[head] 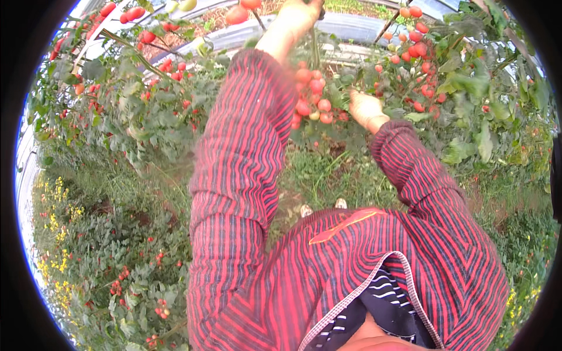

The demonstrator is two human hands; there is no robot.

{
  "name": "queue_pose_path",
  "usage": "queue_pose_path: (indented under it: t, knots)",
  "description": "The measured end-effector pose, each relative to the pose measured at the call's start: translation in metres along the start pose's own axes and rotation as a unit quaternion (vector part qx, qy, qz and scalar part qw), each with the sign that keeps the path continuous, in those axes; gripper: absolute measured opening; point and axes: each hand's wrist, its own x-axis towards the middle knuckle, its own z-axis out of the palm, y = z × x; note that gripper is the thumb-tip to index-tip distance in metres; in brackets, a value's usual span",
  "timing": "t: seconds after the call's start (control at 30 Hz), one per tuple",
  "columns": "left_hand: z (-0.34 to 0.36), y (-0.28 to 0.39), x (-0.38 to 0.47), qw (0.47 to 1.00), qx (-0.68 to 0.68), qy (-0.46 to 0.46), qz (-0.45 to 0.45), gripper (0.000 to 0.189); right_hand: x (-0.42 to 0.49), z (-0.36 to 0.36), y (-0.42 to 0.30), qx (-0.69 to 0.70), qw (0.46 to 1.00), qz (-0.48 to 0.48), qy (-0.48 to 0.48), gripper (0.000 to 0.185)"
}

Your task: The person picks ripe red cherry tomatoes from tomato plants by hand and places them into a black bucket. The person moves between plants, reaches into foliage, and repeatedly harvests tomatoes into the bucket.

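My left hand point(298, 19) reaches up to the top edge of the view, with its fingers partly cut off. A small dark thing point(322, 14) shows beside its fingers, too little of it visible to name. Lower and to the right, my right hand point(366, 107) is in among the leaves of a tomato plant, its fingertips half hidden by green foliage. Just left of it hangs a dense cluster of red tomatoes point(315, 87), a few of them paler. An upright green stem point(314, 48) rises above this cluster, below my left hand.
More ripe tomatoes point(419, 50) hang on vines at the right, others point(147, 37) at the upper left. Pale plastic sheeting point(224, 35) runs behind the plants. Grass point(325, 175) covers the ground by my shoes point(340, 203). Yellow flowers point(57, 223) grow at the left.
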Motion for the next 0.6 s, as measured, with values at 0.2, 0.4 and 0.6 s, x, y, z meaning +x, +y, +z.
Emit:
queue_pose_path:
  t: [0.2, 0.4, 0.6]
  knots:
    - [-0.001, -0.005, -0.013, 0.958, -0.202, -0.143, -0.145, 0.044, -0.103, 0.096, 0.016, 0.095, 0.983, 0.054, -0.148, 0.044]
    - [-0.021, 0.013, -0.039, 0.975, -0.198, -0.053, -0.089, 0.057, -0.165, 0.15, 0.077, 0.006, 0.94, 0.006, -0.34, 0.056]
    - [-0.045, 0.012, -0.11, 0.981, -0.173, 0.02, -0.086, 0.034, -0.129, 0.104, 0.035, 0.234, 0.97, -0.02, -0.065, 0.035]
